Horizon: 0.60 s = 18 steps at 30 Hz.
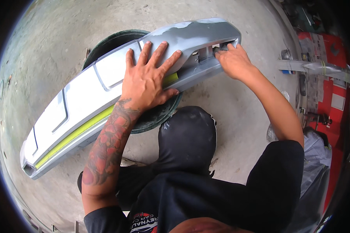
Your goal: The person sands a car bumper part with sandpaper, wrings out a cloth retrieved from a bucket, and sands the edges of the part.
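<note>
A long car bumper (79, 91), white over most of its face and patchy grey toward the right end, lies slanted in front of me. A yellow-green strip (76, 134) runs along its lower side. It sits across a dark green round tub (116, 38). My left hand (146, 79) is laid on the bumper right of its middle, fingers spread, holding nothing. At the right end, my right hand (236, 62) has its fingers curled and pressed into a recessed opening. Something small and dark shows at those fingertips; its kind is too hidden to tell.
Grey concrete floor (50, 42) surrounds the tub. My dark-covered knee (186, 139) is close to the tub's near side. Along the right stand a red surface (336, 101) with papers, a plastic-wrapped bar (319, 68), and plastic sheeting (315, 159).
</note>
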Tool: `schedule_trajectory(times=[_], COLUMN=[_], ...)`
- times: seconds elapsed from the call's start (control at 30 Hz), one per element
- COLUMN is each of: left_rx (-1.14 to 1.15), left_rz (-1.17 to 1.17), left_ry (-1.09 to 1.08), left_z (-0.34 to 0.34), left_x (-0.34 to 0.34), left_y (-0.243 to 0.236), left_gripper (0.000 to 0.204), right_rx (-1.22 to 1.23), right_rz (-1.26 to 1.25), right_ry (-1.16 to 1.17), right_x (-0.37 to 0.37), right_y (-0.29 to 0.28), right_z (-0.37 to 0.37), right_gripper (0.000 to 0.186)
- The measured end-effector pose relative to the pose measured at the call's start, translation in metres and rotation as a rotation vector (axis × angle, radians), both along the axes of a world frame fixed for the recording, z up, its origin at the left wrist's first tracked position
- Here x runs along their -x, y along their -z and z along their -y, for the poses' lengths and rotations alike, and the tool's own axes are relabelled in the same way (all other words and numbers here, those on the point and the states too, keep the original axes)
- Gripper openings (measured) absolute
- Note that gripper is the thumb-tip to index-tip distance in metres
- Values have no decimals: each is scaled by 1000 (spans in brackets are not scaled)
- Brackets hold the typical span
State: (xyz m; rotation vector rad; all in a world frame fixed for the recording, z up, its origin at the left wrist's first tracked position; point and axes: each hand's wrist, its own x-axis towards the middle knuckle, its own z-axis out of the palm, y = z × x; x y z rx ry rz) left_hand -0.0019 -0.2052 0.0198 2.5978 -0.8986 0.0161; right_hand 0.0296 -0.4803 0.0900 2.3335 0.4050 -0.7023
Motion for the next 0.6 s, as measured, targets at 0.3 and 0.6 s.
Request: schedule_trajectory(times=[0.3, 0.6], left_rx=[-71, 11], left_rz=[-91, 6], left_ry=[20, 3], left_z=[0, 0], left_x=[2, 3], left_y=[-14, -4], left_gripper=[100, 92], right_rx=[-308, -349], right_rz=[107, 151], right_ry=[52, 155], right_x=[49, 54], right_y=[-6, -8], right_z=[1, 7], right_gripper=[58, 53])
